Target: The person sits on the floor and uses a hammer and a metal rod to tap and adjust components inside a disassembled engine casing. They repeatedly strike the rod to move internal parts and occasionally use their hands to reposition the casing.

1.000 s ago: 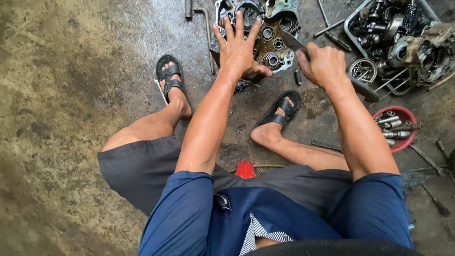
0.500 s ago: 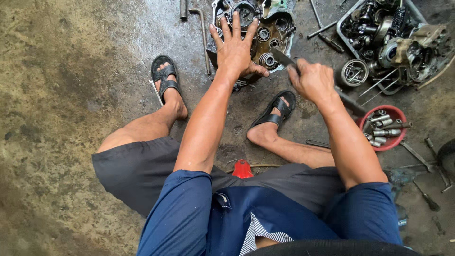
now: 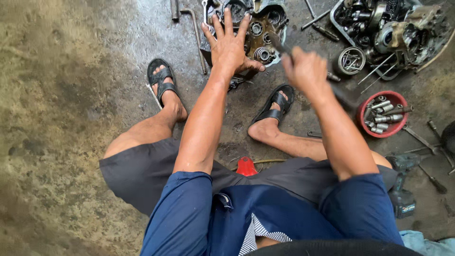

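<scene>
Raised since before, right hand [image 3: 305, 71] grips tool [image 3: 279, 45].

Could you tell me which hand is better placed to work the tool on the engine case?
Probably the right hand: it already grips the tool, while the left hand lies spread on the engine case.

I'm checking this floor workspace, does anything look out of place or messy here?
Yes. Loose tools lie scattered over the concrete floor, and a wrench pokes out from under the red bowl of sockets. The left hand is spread flat on the opened engine case; the right hand is blurred, gripping a tool.
</scene>
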